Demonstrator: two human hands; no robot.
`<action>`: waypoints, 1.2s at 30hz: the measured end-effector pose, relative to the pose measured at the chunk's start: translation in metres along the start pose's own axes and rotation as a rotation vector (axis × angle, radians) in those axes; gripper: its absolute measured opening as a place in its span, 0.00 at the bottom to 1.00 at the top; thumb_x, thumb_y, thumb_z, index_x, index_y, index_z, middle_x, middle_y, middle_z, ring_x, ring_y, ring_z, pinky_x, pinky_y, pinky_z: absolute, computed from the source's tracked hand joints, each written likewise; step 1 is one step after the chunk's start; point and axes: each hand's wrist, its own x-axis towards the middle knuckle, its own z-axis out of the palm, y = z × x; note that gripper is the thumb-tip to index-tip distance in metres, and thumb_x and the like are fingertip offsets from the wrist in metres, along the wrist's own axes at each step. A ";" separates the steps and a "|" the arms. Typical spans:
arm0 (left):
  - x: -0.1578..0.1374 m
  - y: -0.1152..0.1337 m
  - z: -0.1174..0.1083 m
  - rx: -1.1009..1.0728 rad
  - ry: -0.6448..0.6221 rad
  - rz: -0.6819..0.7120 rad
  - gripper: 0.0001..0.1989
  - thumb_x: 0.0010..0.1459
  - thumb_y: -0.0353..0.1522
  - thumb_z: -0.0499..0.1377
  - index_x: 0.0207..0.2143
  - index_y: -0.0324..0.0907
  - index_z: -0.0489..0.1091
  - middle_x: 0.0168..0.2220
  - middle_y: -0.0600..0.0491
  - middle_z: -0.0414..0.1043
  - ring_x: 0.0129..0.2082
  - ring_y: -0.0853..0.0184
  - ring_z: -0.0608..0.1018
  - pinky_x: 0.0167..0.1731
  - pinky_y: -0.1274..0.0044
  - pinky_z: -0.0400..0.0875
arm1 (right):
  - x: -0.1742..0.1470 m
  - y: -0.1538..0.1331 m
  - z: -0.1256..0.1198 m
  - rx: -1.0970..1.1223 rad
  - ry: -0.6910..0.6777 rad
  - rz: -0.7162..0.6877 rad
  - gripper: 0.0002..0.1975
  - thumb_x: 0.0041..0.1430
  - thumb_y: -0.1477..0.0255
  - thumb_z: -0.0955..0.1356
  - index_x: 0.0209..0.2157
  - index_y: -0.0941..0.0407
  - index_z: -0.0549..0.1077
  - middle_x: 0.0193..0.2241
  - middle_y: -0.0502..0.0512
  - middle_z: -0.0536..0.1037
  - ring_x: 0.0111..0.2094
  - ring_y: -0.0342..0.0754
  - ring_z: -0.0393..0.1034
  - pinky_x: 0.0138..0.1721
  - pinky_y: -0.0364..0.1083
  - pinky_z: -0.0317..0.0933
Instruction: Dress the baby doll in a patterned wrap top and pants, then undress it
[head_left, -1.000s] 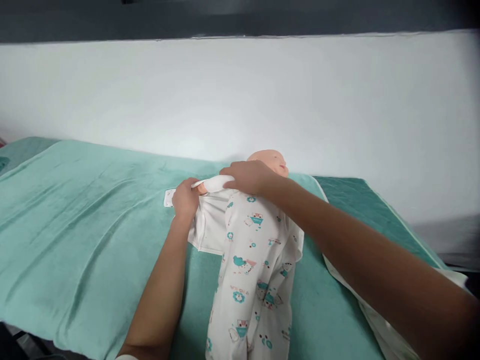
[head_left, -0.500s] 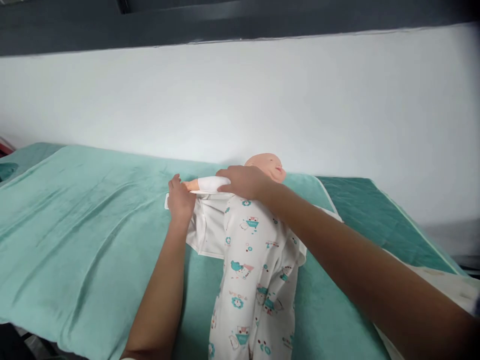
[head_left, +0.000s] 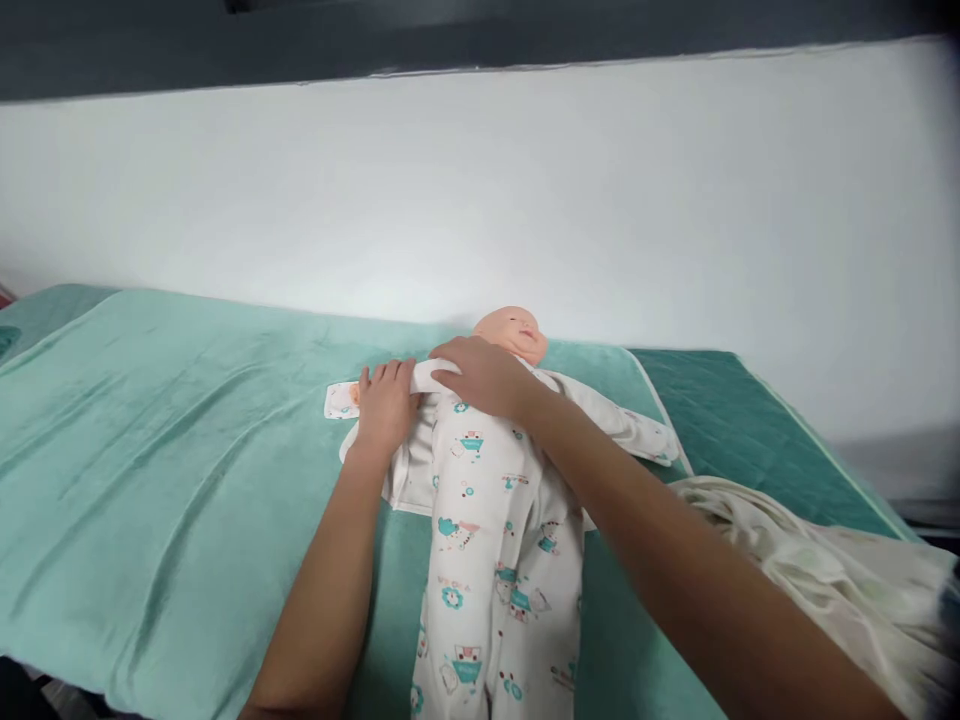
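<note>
A baby doll lies on its back on a light green sheet, its head towards the wall. It wears white pants with blue-green prints, and a white top is under and around its upper body. My left hand is closed over the doll's outstretched arm, on the left of the picture. Beyond my fingers, a printed cuff lies flat with a bit of the doll's hand at it. My right hand grips the same arm's white sleeve near the shoulder. Another printed sleeve extends to the right.
The light green sheet spreads over the bed, with a darker green cover at the right. A crumpled off-white cloth lies at the right, partly behind my right forearm. A white wall stands behind the bed.
My left hand has moved right, from the doll's hand onto its forearm. The printed cuff now shows at the doll's hand. My right hand stays near the shoulder; the view has shifted slightly.
</note>
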 end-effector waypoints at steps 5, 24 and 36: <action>-0.002 -0.002 0.001 0.056 0.047 -0.086 0.21 0.64 0.33 0.54 0.59 0.45 0.65 0.54 0.44 0.72 0.56 0.52 0.71 0.62 0.58 0.57 | -0.085 0.041 0.015 0.214 0.446 0.306 0.19 0.70 0.64 0.58 0.55 0.53 0.71 0.56 0.59 0.75 0.57 0.55 0.66 0.58 0.54 0.59; -0.005 -0.003 0.012 -0.028 0.142 -0.144 0.27 0.60 0.34 0.58 0.61 0.43 0.64 0.59 0.43 0.70 0.60 0.48 0.68 0.64 0.56 0.55 | -0.112 0.098 0.050 0.015 0.576 0.691 0.19 0.61 0.74 0.60 0.50 0.57 0.74 0.48 0.62 0.79 0.46 0.58 0.71 0.48 0.54 0.58; -0.009 0.113 -0.055 -0.545 -0.078 0.341 0.13 0.66 0.34 0.52 0.47 0.46 0.75 0.51 0.53 0.77 0.54 0.63 0.75 0.56 0.71 0.69 | -0.111 0.098 0.052 0.075 0.574 0.665 0.16 0.65 0.68 0.61 0.50 0.55 0.73 0.49 0.61 0.79 0.50 0.58 0.69 0.54 0.55 0.54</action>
